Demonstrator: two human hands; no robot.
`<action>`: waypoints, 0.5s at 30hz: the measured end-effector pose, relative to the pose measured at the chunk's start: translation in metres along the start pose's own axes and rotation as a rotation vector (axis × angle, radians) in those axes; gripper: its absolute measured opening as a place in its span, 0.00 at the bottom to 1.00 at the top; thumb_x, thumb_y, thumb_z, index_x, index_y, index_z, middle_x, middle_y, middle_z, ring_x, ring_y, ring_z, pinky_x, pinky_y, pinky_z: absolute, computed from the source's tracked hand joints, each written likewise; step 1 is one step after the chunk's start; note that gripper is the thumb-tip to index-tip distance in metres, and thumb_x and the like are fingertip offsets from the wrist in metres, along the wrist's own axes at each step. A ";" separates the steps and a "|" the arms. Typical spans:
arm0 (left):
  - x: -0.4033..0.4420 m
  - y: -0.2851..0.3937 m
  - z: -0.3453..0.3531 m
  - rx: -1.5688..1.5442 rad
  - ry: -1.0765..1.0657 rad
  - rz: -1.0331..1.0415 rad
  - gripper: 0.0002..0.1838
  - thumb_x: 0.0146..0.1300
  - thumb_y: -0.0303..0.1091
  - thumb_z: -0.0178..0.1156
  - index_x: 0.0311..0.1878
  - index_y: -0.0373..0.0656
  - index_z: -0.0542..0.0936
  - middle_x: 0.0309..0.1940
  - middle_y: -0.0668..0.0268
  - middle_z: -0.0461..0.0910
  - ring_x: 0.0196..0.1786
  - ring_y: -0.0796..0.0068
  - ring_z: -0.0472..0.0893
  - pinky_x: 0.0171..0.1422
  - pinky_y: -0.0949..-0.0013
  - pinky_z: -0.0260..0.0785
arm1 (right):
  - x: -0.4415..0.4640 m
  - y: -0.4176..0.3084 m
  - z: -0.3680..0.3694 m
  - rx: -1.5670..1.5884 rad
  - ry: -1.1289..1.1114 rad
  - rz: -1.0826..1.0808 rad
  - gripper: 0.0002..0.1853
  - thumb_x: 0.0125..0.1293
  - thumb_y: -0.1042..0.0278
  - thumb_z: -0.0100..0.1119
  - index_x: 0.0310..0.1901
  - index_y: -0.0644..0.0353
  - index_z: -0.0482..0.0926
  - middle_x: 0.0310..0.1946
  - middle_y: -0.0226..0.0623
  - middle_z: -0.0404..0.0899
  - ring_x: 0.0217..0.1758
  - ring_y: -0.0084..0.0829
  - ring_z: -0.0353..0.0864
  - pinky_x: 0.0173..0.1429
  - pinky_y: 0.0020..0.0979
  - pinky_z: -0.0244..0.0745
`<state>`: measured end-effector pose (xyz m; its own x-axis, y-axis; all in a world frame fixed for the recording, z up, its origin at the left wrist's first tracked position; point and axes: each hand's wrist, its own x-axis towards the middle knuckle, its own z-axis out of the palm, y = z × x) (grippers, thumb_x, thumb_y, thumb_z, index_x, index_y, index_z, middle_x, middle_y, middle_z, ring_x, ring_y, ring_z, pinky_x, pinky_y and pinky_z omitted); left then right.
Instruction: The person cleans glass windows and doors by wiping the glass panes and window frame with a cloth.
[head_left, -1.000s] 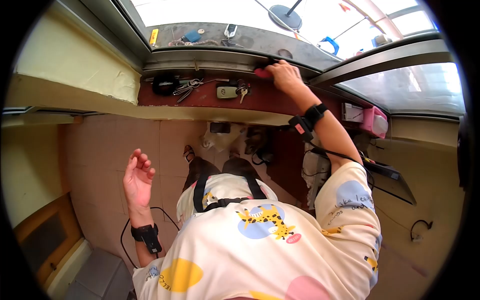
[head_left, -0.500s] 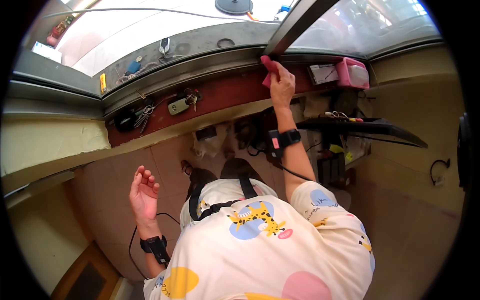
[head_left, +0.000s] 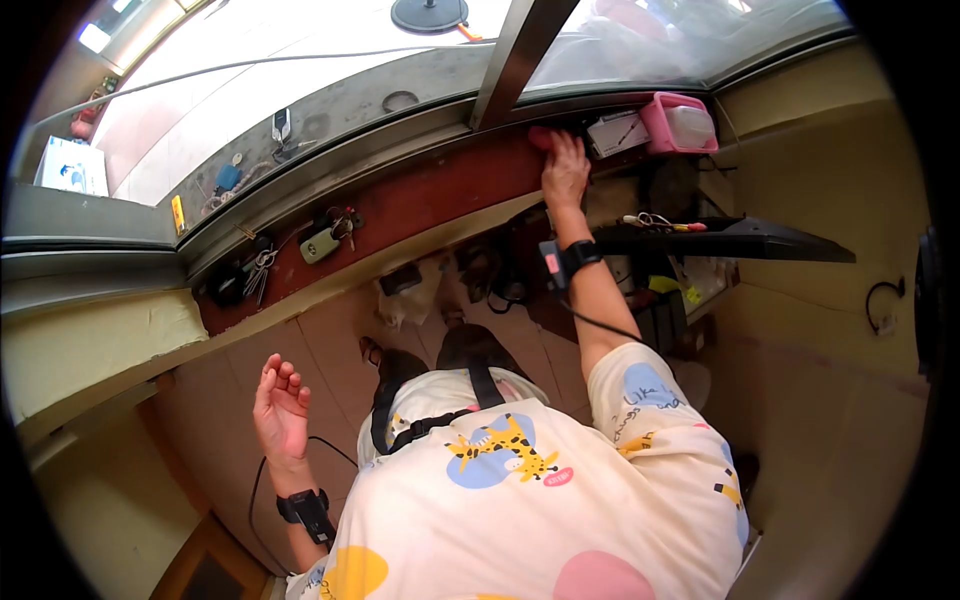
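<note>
My right hand (head_left: pixel 566 172) reaches up to the dark red window ledge (head_left: pixel 440 185), its fingers gripping a pink cloth (head_left: pixel 541 137) against the surface near the window frame. Only part of the cloth shows past the fingers. Just right of it lie a small white box (head_left: pixel 618 134) and a pink basket (head_left: pixel 680 124) with a pale container in it. My left hand (head_left: pixel 283 408) is held up over the floor at the left, palm showing, fingers loosely bent and holding nothing.
A key fob (head_left: pixel 320 244) with keys and another bunch of keys (head_left: pixel 262 273) lie on the ledge's left part. A metal window post (head_left: pixel 522 60) rises near the cloth. A black shelf (head_left: pixel 740 240) juts out below the ledge at the right.
My right hand has brought the pink cloth down and rightward onto the ledge, closer to the white box. The view has shifted somewhat. My left hand stays raised and empty.
</note>
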<state>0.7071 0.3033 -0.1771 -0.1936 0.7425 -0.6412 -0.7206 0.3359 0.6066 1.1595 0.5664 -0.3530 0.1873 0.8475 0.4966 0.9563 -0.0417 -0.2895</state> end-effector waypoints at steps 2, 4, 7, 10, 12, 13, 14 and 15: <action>0.001 -0.008 0.001 -0.015 -0.030 -0.018 0.12 0.67 0.33 0.53 0.52 0.45 0.75 0.38 0.70 0.78 0.39 0.80 0.77 0.40 0.75 0.72 | -0.004 -0.011 0.002 -0.049 -0.047 0.067 0.22 0.60 0.69 0.51 0.58 0.49 0.73 0.61 0.33 0.70 0.69 0.42 0.61 0.62 0.55 0.60; 0.005 -0.013 0.005 -0.021 -0.058 -0.040 0.12 0.68 0.33 0.52 0.52 0.44 0.75 0.39 0.70 0.78 0.39 0.79 0.78 0.40 0.75 0.73 | -0.035 -0.062 -0.004 -0.044 -0.119 -0.042 0.23 0.59 0.69 0.49 0.58 0.49 0.74 0.63 0.32 0.68 0.70 0.42 0.59 0.66 0.55 0.56; 0.011 -0.018 0.031 -0.007 -0.106 -0.082 0.12 0.68 0.33 0.51 0.53 0.45 0.75 0.39 0.71 0.79 0.39 0.79 0.79 0.40 0.74 0.74 | -0.075 -0.149 -0.035 0.157 -0.191 -0.169 0.23 0.56 0.75 0.51 0.55 0.50 0.74 0.61 0.35 0.69 0.70 0.45 0.59 0.67 0.53 0.56; 0.015 -0.015 0.045 0.037 -0.166 -0.094 0.12 0.68 0.33 0.51 0.52 0.45 0.75 0.39 0.71 0.79 0.39 0.80 0.79 0.40 0.74 0.74 | -0.069 -0.143 -0.046 0.256 -0.285 -0.299 0.22 0.56 0.75 0.50 0.54 0.48 0.75 0.61 0.33 0.70 0.69 0.40 0.61 0.67 0.53 0.55; 0.013 -0.012 0.041 0.051 -0.157 -0.058 0.11 0.68 0.33 0.51 0.52 0.45 0.75 0.39 0.71 0.79 0.39 0.80 0.79 0.40 0.74 0.75 | -0.056 -0.107 -0.046 0.223 -0.321 -0.413 0.21 0.57 0.74 0.50 0.53 0.45 0.75 0.60 0.29 0.71 0.69 0.36 0.63 0.66 0.53 0.56; 0.011 -0.011 0.036 0.043 -0.140 -0.046 0.11 0.68 0.33 0.51 0.52 0.45 0.75 0.39 0.71 0.79 0.39 0.80 0.79 0.40 0.74 0.75 | -0.046 -0.082 -0.041 0.142 -0.278 -0.325 0.22 0.57 0.74 0.51 0.54 0.46 0.75 0.61 0.29 0.71 0.69 0.37 0.62 0.65 0.54 0.57; 0.007 -0.010 0.030 0.031 -0.116 -0.035 0.11 0.68 0.33 0.51 0.52 0.45 0.75 0.39 0.71 0.79 0.39 0.80 0.79 0.40 0.75 0.75 | -0.032 -0.054 -0.031 0.100 -0.213 -0.225 0.22 0.58 0.74 0.52 0.55 0.45 0.74 0.61 0.28 0.70 0.69 0.37 0.62 0.65 0.54 0.58; 0.003 -0.011 0.024 0.018 -0.095 -0.020 0.11 0.68 0.33 0.51 0.52 0.45 0.75 0.39 0.71 0.79 0.39 0.80 0.79 0.40 0.75 0.75 | -0.016 -0.034 -0.027 0.040 -0.204 -0.130 0.22 0.58 0.73 0.52 0.55 0.45 0.74 0.62 0.28 0.70 0.70 0.38 0.61 0.64 0.55 0.57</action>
<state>0.7310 0.3162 -0.1746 -0.1145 0.7869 -0.6063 -0.7111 0.3612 0.6031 1.1298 0.5396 -0.3293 0.0098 0.9339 0.3574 0.9590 0.0924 -0.2679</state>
